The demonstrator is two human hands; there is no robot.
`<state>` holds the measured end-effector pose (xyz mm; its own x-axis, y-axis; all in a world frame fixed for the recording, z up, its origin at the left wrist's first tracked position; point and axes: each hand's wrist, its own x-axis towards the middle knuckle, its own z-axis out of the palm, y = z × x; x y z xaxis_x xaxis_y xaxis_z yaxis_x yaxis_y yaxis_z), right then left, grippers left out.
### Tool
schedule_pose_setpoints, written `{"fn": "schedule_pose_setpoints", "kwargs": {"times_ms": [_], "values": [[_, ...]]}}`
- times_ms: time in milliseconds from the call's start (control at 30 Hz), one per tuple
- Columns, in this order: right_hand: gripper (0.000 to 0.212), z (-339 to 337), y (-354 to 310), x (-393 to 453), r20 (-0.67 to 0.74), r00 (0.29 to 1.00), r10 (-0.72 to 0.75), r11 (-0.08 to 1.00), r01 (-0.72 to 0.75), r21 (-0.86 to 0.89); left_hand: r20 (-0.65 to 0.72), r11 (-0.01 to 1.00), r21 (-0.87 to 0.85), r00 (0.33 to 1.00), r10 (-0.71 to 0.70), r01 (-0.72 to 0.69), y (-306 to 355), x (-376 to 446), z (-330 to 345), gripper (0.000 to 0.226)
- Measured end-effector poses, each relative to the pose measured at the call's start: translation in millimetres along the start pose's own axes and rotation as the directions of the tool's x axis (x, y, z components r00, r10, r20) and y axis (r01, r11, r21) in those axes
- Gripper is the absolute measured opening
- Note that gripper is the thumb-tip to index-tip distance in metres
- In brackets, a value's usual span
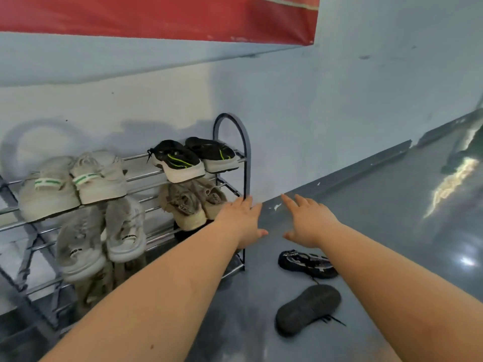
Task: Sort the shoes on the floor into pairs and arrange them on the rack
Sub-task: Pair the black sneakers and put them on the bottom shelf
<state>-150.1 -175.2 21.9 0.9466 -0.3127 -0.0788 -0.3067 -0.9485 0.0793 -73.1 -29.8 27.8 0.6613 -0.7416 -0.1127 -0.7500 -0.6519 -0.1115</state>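
Nearest, on the glossy grey floor point(392, 231), lie two dark shoes — a black shoe turned sole-up point(308, 309) and, just beyond it, a black patterned shoe point(305, 263). Farther out, the left hand point(241, 222) and right hand point(311, 222) reach forward, each grip spread open and holding nothing. At left, the grey metal shoe rack point(245, 163) holds paired shoes on several tiers against the wall.

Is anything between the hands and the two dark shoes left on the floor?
Nothing visible. Both hands, left and right, are open and empty above the floor. The upright dark shoe and the sole-up dark shoe lie in the open beside the rack, below the right forearm.
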Motion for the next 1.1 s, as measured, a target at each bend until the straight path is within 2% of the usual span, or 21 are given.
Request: {"fn": "schedule_pose_setpoints", "kwargs": {"times_ms": [300, 567, 800, 1000, 1100], "values": [[0.094, 48, 82, 9, 0.115, 0.987, 0.112, 0.994, -0.109, -0.031, 0.096, 0.995, -0.039, 0.991, 0.097, -0.093, 59, 66, 31, 0.076], [0.093, 99, 122, 31, 0.214, 0.966, 0.145, 0.989, -0.143, -0.025, 0.211, 0.985, -0.094, 0.964, 0.162, -0.145, 85, 101, 92, 0.074], [0.092, 149, 147, 64, 0.318, 0.943, 0.094, 0.996, -0.091, -0.025, 0.309, 0.985, -0.110, 0.938, 0.159, -0.131, 88, 133, 160, 0.074], [0.089, 194, 160, 85, 0.389, 0.921, -0.036, 0.996, 0.064, -0.060, 0.400, 0.983, -0.147, 0.902, 0.160, -0.109, 95, 157, 212, 0.072], [0.089, 227, 161, 93, 0.408, 0.912, -0.043, 0.998, 0.061, -0.029, 0.459, 0.982, -0.155, 0.872, 0.167, -0.106, 98, 164, 238, 0.072]]}}
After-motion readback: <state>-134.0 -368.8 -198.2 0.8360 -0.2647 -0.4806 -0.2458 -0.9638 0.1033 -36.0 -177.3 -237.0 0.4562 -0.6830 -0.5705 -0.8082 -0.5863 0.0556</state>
